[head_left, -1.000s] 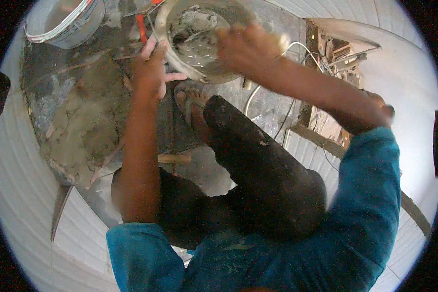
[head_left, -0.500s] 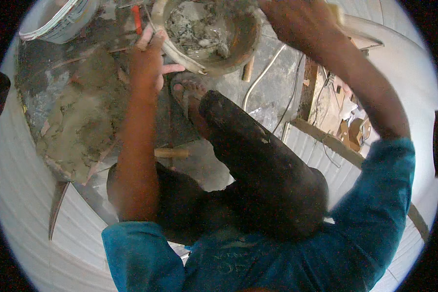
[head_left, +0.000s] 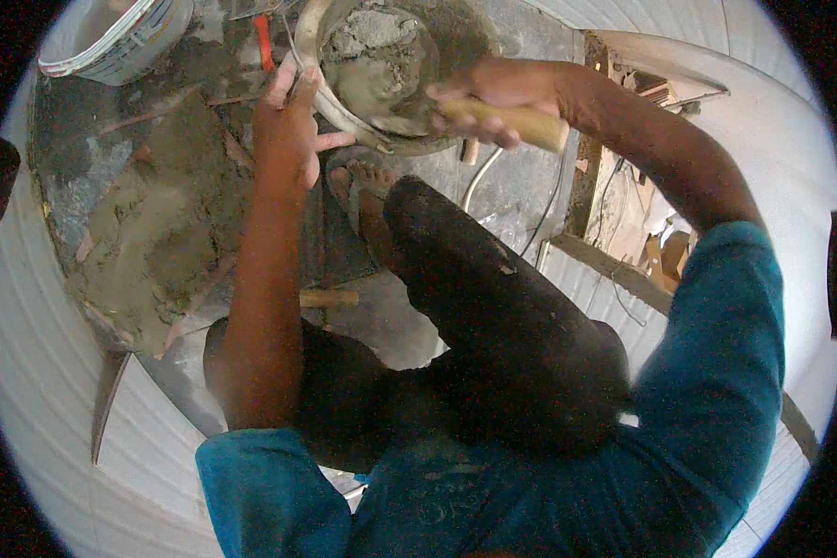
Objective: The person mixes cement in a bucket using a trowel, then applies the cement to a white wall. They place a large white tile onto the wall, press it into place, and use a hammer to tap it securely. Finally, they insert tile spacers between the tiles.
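A round bucket with a pale, thick rim stands at the top middle, holding wet grey mortar heaped toward its far side. My left hand is closed over the bucket's left rim, with the thumb stretched along the near side. Over the right side of the bucket, my right hand grips a trowel by its wooden handle. The handle's butt points right, toward me. Its blade reaches into the mortar and is mostly hidden and blurred.
A mound of mortar lies on the floor at left. A white bucket stands at the far left, with a red-handled tool beside the mortar bucket. Another wooden handle lies near my knee. Cables and a wooden frame are at right.
My right hand has come from beyond the bucket back toward me, bringing the trowel over its right side. The mortar has shifted into a heap. My left hand stays on the rim.
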Demonstrator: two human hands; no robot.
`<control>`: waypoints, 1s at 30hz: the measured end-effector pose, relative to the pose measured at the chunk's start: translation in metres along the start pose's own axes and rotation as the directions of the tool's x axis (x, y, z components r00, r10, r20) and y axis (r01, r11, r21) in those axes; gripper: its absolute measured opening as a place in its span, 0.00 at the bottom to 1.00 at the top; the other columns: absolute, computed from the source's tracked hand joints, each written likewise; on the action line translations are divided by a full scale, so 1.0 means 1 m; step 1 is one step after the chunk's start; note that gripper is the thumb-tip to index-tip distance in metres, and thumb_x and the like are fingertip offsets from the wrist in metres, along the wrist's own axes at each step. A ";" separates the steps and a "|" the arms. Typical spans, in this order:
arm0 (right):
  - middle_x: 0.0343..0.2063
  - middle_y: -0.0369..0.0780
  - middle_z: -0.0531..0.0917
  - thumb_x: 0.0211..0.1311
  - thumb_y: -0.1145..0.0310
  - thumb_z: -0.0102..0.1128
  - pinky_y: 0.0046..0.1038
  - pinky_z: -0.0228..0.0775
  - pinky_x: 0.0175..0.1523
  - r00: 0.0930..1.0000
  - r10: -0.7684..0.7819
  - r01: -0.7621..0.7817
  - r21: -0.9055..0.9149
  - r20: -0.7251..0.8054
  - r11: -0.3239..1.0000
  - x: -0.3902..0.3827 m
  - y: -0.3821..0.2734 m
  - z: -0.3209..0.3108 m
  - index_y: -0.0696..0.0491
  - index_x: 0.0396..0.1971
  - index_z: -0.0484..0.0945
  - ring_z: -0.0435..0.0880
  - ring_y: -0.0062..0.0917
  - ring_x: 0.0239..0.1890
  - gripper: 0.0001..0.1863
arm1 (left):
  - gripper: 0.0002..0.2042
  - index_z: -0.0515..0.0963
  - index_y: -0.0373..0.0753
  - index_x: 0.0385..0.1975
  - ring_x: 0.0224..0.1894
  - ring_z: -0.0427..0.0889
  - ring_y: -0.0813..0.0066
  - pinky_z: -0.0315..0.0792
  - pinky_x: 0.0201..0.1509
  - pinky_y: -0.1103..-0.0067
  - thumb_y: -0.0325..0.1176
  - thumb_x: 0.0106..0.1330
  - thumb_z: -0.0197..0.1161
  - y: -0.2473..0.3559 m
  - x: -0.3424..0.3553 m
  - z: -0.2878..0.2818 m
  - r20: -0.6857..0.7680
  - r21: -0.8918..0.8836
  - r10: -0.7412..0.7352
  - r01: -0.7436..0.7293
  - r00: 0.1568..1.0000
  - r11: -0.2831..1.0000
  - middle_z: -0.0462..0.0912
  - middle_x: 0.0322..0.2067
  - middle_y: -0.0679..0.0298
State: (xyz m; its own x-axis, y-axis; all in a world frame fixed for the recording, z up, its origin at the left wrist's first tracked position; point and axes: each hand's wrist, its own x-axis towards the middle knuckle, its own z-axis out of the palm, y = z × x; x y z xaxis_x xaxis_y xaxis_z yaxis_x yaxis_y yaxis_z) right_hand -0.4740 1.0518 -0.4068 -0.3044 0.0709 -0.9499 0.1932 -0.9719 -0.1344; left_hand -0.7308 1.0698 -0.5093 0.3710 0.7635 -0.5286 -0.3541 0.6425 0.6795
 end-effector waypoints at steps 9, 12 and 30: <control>0.21 0.38 0.80 0.71 0.53 0.55 0.30 0.72 0.18 0.896 -0.357 -0.017 -0.822 -0.265 0.569 -0.030 -0.020 -0.002 0.55 0.41 0.80 0.82 0.25 0.19 0.19 | 0.26 0.64 0.40 0.70 0.61 0.75 0.55 0.88 0.36 0.60 0.35 0.72 0.56 -0.002 0.007 -0.001 0.021 -0.014 -0.042 0.042 0.999 0.999 0.72 0.62 0.53; 0.34 0.46 0.88 0.58 0.62 0.64 0.41 0.80 0.32 0.720 -0.689 -0.445 -0.815 -0.078 -0.372 0.008 -0.016 0.033 0.55 0.38 0.83 0.89 0.39 0.32 0.13 | 0.28 0.62 0.38 0.70 0.62 0.75 0.54 0.89 0.36 0.60 0.35 0.72 0.57 0.001 0.010 -0.001 0.044 0.002 -0.018 0.018 0.999 1.000 0.71 0.63 0.52; 0.55 0.41 0.80 0.64 0.74 0.49 0.40 0.78 0.51 0.676 -0.729 -0.682 -0.467 -0.107 -0.563 -0.018 0.007 0.053 0.45 0.64 0.71 0.82 0.34 0.54 0.27 | 0.25 0.68 0.38 0.67 0.45 0.86 0.62 0.84 0.24 0.69 0.36 0.72 0.58 -0.016 0.012 0.006 -0.094 -0.036 0.021 -0.025 0.995 0.999 0.83 0.51 0.51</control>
State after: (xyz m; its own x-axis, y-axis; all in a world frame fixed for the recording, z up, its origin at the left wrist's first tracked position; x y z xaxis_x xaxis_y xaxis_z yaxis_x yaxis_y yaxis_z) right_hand -0.5164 1.0320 -0.3760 -0.2464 0.7810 -0.5739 0.5346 0.6034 0.5916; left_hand -0.7159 1.0684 -0.5235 0.2806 0.7797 -0.5597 -0.3938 0.6253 0.6737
